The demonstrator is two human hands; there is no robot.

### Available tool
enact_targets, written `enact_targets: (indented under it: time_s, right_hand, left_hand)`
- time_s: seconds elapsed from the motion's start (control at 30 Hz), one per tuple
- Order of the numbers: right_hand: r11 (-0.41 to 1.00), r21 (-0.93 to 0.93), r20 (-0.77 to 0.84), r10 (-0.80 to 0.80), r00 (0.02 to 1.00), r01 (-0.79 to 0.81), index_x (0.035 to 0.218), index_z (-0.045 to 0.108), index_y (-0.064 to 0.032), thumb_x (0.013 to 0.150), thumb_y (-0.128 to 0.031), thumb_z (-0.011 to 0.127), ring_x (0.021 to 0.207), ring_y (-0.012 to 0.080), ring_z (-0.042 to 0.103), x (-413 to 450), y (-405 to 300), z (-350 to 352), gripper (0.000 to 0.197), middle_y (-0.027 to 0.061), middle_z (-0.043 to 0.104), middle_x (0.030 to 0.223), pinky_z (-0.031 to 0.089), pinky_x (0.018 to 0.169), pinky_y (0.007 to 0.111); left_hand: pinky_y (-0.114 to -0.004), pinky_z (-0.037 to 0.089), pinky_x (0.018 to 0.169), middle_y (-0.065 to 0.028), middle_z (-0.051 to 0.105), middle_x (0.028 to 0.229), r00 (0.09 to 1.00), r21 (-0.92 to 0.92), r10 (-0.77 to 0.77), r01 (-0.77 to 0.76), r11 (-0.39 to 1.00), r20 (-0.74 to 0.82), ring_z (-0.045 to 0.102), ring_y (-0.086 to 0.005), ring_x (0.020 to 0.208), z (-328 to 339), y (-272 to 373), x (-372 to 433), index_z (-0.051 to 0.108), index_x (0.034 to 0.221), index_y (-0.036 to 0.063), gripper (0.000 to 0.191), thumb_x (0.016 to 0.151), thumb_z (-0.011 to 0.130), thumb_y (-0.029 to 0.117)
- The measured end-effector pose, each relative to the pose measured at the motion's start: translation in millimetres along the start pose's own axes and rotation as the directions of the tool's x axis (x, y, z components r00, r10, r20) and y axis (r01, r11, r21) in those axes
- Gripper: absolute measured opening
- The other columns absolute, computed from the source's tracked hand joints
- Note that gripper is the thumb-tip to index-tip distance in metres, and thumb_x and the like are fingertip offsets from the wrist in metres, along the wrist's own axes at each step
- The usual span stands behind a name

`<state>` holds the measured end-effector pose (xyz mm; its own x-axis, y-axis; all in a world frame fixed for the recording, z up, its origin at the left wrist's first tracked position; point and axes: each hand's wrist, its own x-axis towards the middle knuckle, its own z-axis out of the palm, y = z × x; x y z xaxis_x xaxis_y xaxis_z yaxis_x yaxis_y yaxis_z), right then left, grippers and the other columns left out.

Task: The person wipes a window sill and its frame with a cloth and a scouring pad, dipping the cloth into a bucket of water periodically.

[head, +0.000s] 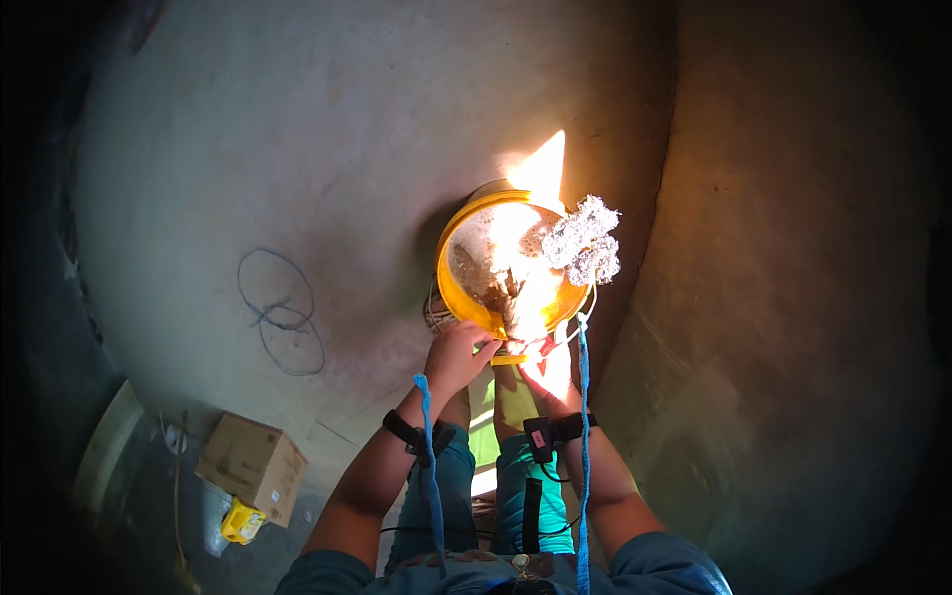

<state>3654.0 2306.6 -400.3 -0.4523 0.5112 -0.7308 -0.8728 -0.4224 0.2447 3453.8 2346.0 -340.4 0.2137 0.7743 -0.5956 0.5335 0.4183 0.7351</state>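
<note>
Before me on the floor stands a yellow plastic bucket (446, 286) holding foamy liquid (474, 249). Two clumps of steel wool (584, 238) rest at its right rim. A dark, wet, cloth-like thing (512, 286) reaches from the liquid to the near rim, partly washed out by sunlight. My left hand (461, 357) is at the near rim, fingers bent towards that wet thing; whether it grips anything is unclear. Close to the bucket's near right side, glare bleaches my right hand (550, 368) and hides its fingers. Between the hands lies a yellow handle grip (509, 360).
A loop of thin wire or cord (279, 316) lies on the concrete floor (335, 186) to the left. A cardboard box (249, 468) and a yellow container (242, 520) stand at lower left. A wall (773, 260) rises on the right. Blue straps (584, 461) hang before me.
</note>
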Motion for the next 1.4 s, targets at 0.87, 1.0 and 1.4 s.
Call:
enact_targets:
  time_s: [0.87,1.0,1.4]
  right_hand:
    - [-0.773,-0.63,0.282,-0.314,0.907,-0.072,0.127,0.055,-0.0071,0.082,-0.005,0.052,0.123,0.0326,0.047,-37,4,-10,0.046,0.0156,0.05,0.134,0.035,0.102,0.049]
    - [-0.69,-0.722,0.455,-0.409,0.791,0.058,0.114,0.058,0.0007,0.077,0.004,0.054,0.107,0.0367,0.056,-22,9,17,0.038,0.0221,0.058,0.116,0.044,0.095,0.041]
    - [-0.498,-0.826,0.404,-0.199,0.893,0.263,0.142,0.035,-0.0036,0.07,-0.019,0.073,0.129,0.0409,0.036,57,-15,12,0.084,0.0264,0.038,0.139,0.029,0.108,0.045]
  left_hand:
    - [-0.043,0.05,0.077,-0.0175,0.057,0.099,0.964,0.203,-0.206,0.238,0.95,-0.167,0.06,-0.0373,0.089,66,-53,85,0.061,0.095,0.0006,0.013,0.087,0.054,0.007]
    - [-0.043,0.05,0.079,-0.0209,0.06,0.105,0.839,0.235,0.083,0.055,0.97,-0.538,0.06,-0.0391,0.093,55,-53,126,0.059,0.098,-0.0003,0.018,0.092,0.049,0.014]
    - [-0.029,0.049,0.079,-0.0055,0.061,0.098,0.887,-0.736,-0.428,0.406,0.542,0.175,0.06,-0.0156,0.09,36,-33,77,0.057,0.109,0.0021,0.024,0.086,0.063,0.008]
